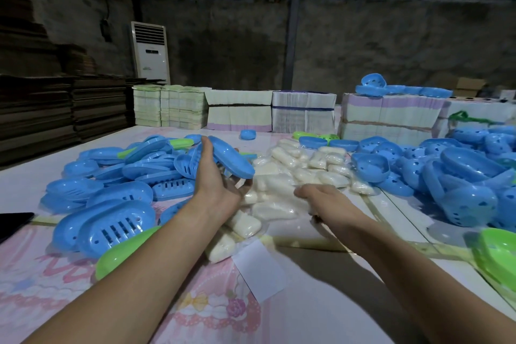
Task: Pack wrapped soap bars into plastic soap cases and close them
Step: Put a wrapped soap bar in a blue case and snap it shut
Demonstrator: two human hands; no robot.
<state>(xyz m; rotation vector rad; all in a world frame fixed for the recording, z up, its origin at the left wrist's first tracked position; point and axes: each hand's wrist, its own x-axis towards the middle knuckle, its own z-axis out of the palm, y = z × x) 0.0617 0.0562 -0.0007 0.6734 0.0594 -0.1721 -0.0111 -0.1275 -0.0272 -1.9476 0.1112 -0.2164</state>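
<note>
Left hand (216,176) raised, gripping a blue oval plastic soap case half (233,158) above the surface (307,315). Right hand (321,198) palm-down on the pile of clear-wrapped white soap bars (282,176); fingers blurred, can't tell if it's grasping one. Loose blue case halves (117,204) lie left.

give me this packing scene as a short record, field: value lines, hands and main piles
left hand: left hand holds a blue case piece raised above the table
right hand: right hand reaches palm down onto the wrapped soap bars; grip unclear
soap: loose heap at table centre
left pile: blue slotted lids, a few green ones
right pile: blue perforated trays
back: bundled stacks of flat cartons
table: patterned pink cover
</note>
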